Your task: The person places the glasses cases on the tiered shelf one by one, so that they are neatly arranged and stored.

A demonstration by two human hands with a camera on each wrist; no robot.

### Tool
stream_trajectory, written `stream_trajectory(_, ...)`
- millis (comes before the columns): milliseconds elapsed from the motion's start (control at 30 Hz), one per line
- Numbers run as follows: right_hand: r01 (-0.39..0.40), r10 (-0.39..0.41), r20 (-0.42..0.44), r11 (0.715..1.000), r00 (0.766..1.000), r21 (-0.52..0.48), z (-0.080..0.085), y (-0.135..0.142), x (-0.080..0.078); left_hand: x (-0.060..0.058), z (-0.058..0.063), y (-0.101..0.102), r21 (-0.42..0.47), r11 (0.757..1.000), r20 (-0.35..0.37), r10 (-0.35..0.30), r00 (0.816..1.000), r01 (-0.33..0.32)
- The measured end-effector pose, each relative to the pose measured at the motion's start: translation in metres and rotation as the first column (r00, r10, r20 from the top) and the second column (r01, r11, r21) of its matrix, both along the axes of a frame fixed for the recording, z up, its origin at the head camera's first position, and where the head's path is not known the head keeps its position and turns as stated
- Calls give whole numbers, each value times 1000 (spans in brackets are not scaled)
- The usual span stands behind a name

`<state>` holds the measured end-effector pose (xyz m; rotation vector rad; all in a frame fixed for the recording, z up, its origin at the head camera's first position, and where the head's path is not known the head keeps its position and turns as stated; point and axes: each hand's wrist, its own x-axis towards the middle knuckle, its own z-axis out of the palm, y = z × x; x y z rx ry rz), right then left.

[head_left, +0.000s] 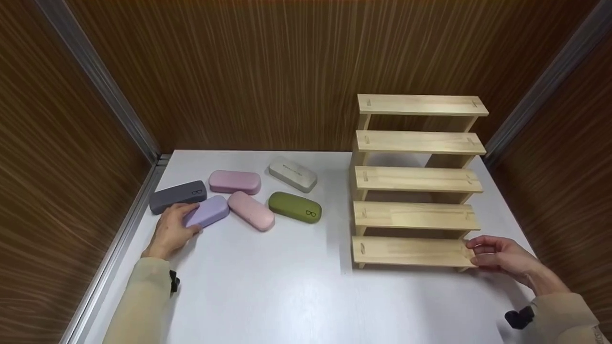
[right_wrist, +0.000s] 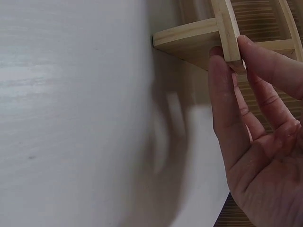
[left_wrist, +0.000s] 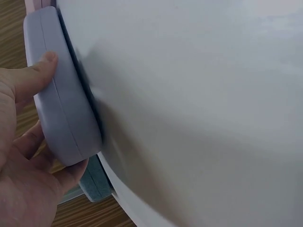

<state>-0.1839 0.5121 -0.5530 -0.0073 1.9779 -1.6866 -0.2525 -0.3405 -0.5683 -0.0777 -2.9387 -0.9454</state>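
With thumb and fingers at its two sides, my left hand (head_left: 170,231) grips the near left end of a lavender glasses case (head_left: 209,212), which lies on the white table. In the left wrist view the thumb presses one side of this lavender case (left_wrist: 64,101). At the right, my right hand (head_left: 510,259) pinches the right end of the lowest board of a stepped wooden shelf (head_left: 411,251). The right wrist view shows the thumb and a finger on opposite faces of that board (right_wrist: 227,35). A dark grey glasses case (head_left: 174,195) lies just behind my left hand.
Near the lavender case lie a mauve-pink case (head_left: 234,182), a light pink case (head_left: 252,211), an olive green case (head_left: 295,207) and a white case (head_left: 293,175). Brown wood-grain panels (head_left: 248,71) stand behind and beside the white table (head_left: 267,296).
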Motion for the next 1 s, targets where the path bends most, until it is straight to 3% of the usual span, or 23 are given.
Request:
stream_trajectory(133,2,-2,5,1000,1000,7,1,-1,0,2,2,2,7,1000,-5,6,1000,-6)
stream_trajectory(367,23,-23,2,998,1000,52,3,-2,0,1,8,5,10,1000,-74,2,997,-2)
stream_trajectory(633,16,-17,6,1000,1000,12,1,0,-1,1,20,7,34,999,-69,21,997,-19)
stream_trajectory(867,19,-19,3,1000,1000,11,2,0,0,-5,22,14,73,997,-175,51,983,-39)
stream_trajectory(1000,15,-15,3,1000,1000,7,1,-1,0,-7,22,20,83,996,-200,58,978,-42)
